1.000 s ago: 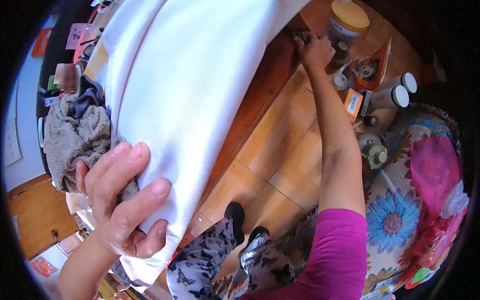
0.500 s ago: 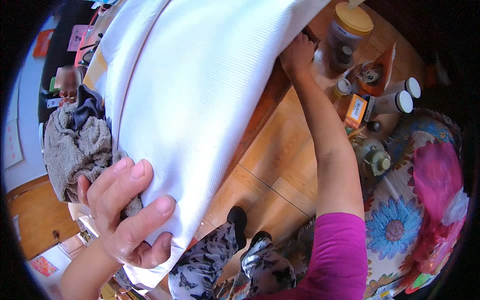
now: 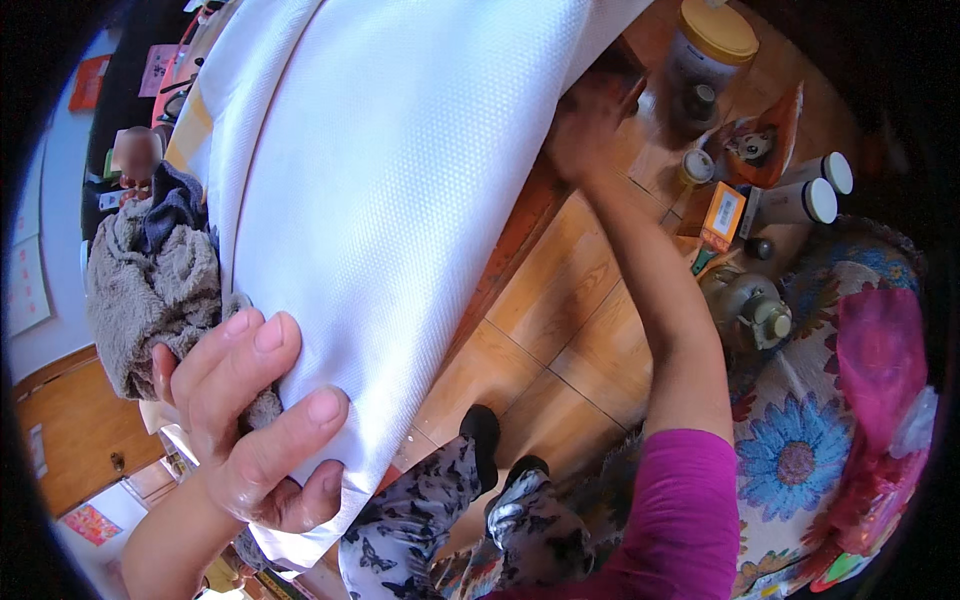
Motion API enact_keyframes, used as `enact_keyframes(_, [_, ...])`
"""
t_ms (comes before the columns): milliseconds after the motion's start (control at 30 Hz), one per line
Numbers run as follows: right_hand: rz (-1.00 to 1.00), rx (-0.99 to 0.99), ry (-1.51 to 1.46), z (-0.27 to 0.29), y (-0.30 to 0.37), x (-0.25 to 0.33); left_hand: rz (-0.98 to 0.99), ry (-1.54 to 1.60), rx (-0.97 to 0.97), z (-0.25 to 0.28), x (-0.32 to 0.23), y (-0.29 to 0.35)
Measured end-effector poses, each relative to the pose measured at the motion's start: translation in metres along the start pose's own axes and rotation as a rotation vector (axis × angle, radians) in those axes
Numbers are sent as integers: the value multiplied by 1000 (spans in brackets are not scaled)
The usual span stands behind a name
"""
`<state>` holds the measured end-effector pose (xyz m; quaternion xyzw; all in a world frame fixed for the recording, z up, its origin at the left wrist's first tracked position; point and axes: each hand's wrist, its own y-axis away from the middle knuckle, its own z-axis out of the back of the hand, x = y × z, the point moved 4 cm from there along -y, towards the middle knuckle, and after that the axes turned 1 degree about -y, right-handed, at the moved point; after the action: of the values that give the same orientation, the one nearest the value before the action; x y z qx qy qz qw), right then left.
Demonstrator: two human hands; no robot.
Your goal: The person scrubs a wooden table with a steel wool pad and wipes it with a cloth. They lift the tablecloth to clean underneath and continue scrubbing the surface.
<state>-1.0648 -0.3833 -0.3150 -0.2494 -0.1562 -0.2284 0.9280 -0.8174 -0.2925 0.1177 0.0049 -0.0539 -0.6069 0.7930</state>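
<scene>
A large white textured cloth (image 3: 380, 200) slants across the middle of the view, its lower corner near me. My left hand (image 3: 250, 420) is at that corner, fingers curled over the cloth and grasping it. Grey fabric shows between its fingers, beside a crumpled grey towel (image 3: 155, 290). My right arm reaches far forward, and my right hand (image 3: 588, 130) is at the cloth's right edge, beside a brown wooden edge (image 3: 525, 225). Motion blurs its fingers, and the cloth partly covers them. Just past them is a dark brown piece (image 3: 632, 85); whether I hold it is unclear.
At right stand a yellow-lidded tub (image 3: 715, 45), a small jar (image 3: 695, 167), an orange box (image 3: 722, 215), white-capped containers (image 3: 815, 195) and a glass jar (image 3: 755, 315). A flowered cover (image 3: 790, 450) bears a pink plastic bag (image 3: 880, 350). Below is tiled floor (image 3: 560, 310).
My right hand has shifted a little nearer me and leftward along the cloth's edge, now blurred. My left hand keeps nearly the same place on the cloth.
</scene>
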Motion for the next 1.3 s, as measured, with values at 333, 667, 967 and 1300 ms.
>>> enact_keyframes(333, [94,441,-284,2,108,126,-84,-10,21,-4,0,-4])
enact_keyframes(667, [-218,-49,60,60,-47,-57,-55,21,-77,-4,-2,-7])
enact_keyframes(967, [159,378,-451,9,107,153,-47,-11,-36,-3,-1,-8])
enact_keyframes(1300, [-255,88,124,33,4,0,-71,3,-67,-2,-3,-11])
